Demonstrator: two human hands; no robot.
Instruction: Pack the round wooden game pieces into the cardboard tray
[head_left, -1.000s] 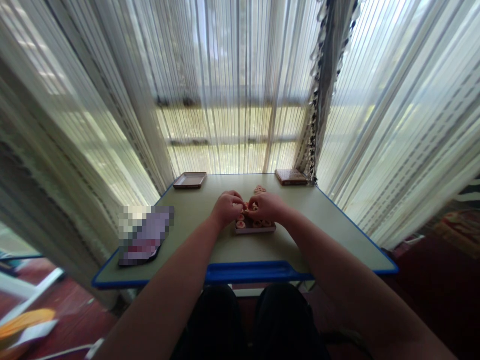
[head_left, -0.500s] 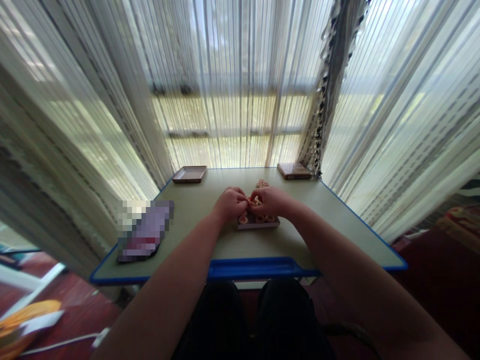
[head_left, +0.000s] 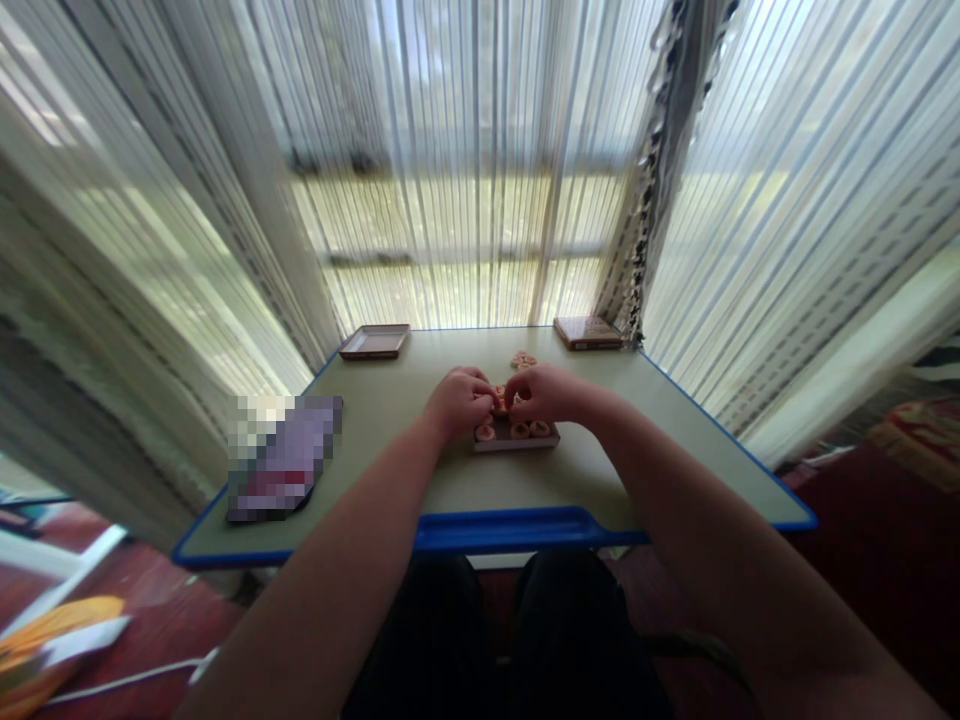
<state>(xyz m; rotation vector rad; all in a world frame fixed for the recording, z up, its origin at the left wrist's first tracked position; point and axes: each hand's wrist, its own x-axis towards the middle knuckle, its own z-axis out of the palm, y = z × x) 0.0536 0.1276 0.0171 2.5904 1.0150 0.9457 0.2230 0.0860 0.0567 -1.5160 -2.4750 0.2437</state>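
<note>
A small shallow box (head_left: 517, 445) stands on the table, with several round Chinese chess pieces (head_left: 521, 430) in it, marked red or dark. My left hand (head_left: 459, 400) is over the box's left side, thumb and fingers bent together at a piece with a red mark (head_left: 499, 393). From the right, my right hand (head_left: 541, 393) reaches over the box with curled fingers, its fingertips close beside the same pieces. What lies between the right fingertips is hidden. Behind the right hand, more pieces (head_left: 523, 359) lie in a loose heap on the table.
An open shallow tray or lid (head_left: 375, 342) lies at the far left of the table (head_left: 420, 480). At the far right is a flat brown box (head_left: 588, 332). A blurred-out purple item (head_left: 289, 460) rests near the left edge. Sheer curtains (head_left: 480, 220) hang behind.
My fingertips have moved slightly apart, showing a red-marked piece between the hands. The whole view has shifted a little; the box and the heap stay in place.
</note>
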